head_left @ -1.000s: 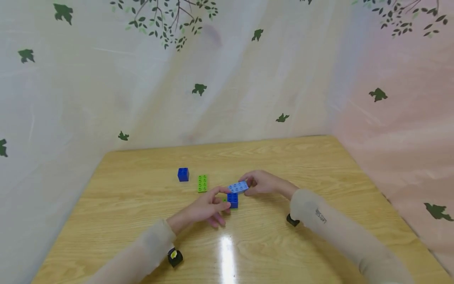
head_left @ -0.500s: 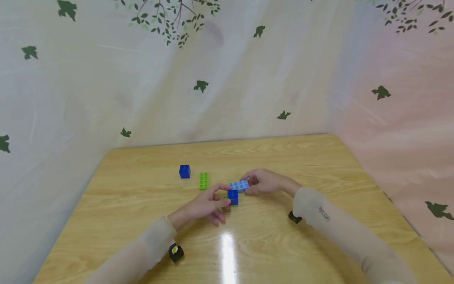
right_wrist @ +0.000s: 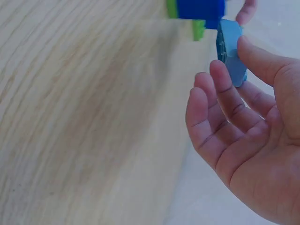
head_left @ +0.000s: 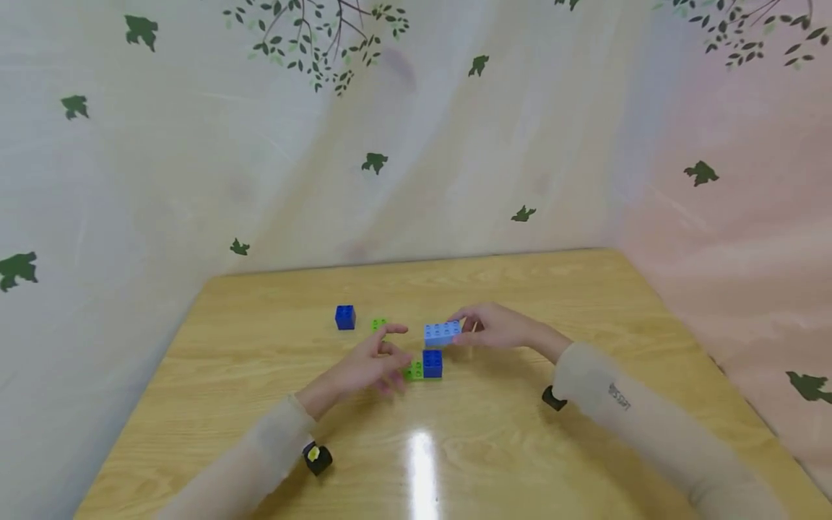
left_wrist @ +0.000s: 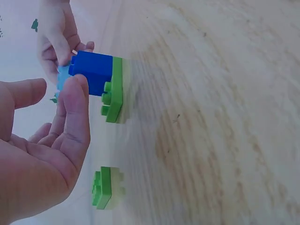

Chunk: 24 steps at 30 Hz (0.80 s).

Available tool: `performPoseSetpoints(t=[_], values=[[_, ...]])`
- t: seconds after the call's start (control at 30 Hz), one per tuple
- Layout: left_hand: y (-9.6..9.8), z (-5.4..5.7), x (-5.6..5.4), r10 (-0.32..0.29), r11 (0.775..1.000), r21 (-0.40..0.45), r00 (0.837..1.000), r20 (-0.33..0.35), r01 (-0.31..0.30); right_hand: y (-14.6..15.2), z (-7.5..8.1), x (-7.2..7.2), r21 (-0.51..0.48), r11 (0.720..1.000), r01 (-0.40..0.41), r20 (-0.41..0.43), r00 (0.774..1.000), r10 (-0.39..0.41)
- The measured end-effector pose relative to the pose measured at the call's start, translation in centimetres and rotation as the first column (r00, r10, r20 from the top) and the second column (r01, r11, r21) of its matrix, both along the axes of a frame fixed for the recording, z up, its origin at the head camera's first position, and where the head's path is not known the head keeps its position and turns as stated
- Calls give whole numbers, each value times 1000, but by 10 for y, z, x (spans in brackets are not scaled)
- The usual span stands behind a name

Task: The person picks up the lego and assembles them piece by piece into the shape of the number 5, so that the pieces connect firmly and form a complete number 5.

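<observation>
My right hand (head_left: 497, 326) pinches one end of a light blue toy building brick (head_left: 442, 334), raised just above and behind a dark blue brick (head_left: 432, 364). In the right wrist view, thumb and fingers grip the light blue brick (right_wrist: 233, 54). The dark blue brick sits on the right end of a flat green studded plate (head_left: 414, 371) on the table; its stacking shows in the left wrist view, dark blue brick (left_wrist: 96, 72) against green plate (left_wrist: 116, 91). My left hand (head_left: 364, 368) is beside the plate's left end, fingers loosely bent, holding nothing.
A second green plate (head_left: 379, 324) lies farther back, partly hidden behind my left hand. Left of it stands another dark blue brick (head_left: 345, 318). A patterned cloth (head_left: 429, 144) hangs behind the wooden table (head_left: 520, 462).
My left hand has let go of the dark blue brick and drawn back left. My right hand has lifted the light blue brick, which now stands apart from the dark blue one.
</observation>
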<state>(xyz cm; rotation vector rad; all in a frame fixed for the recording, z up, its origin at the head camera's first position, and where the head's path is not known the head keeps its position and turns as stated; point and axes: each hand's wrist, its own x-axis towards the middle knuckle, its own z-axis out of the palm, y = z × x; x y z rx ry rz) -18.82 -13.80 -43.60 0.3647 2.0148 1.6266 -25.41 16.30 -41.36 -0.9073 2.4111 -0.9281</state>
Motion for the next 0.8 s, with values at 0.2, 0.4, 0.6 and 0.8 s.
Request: performPoseSetpoints(t=[0.2,0.4,0.6,0.8], values=[[-5,10,0,36,999,-20,999,-34,-37,-9,16,12,-91,996,-20,-31,999,17],[-5,11,-1,34,999,-30,999,-21,-35,-18,13,26,-158,987,-37,-58,998,28],[-6,11,1,-15,1000,-14,1000,-28,14,-26,1,31,-198,980,-34,-70,997,20],[-6,10,2,-59,998,-8,998,-32,58,-31,-8,35,-195,980,-31,-70,997,17]])
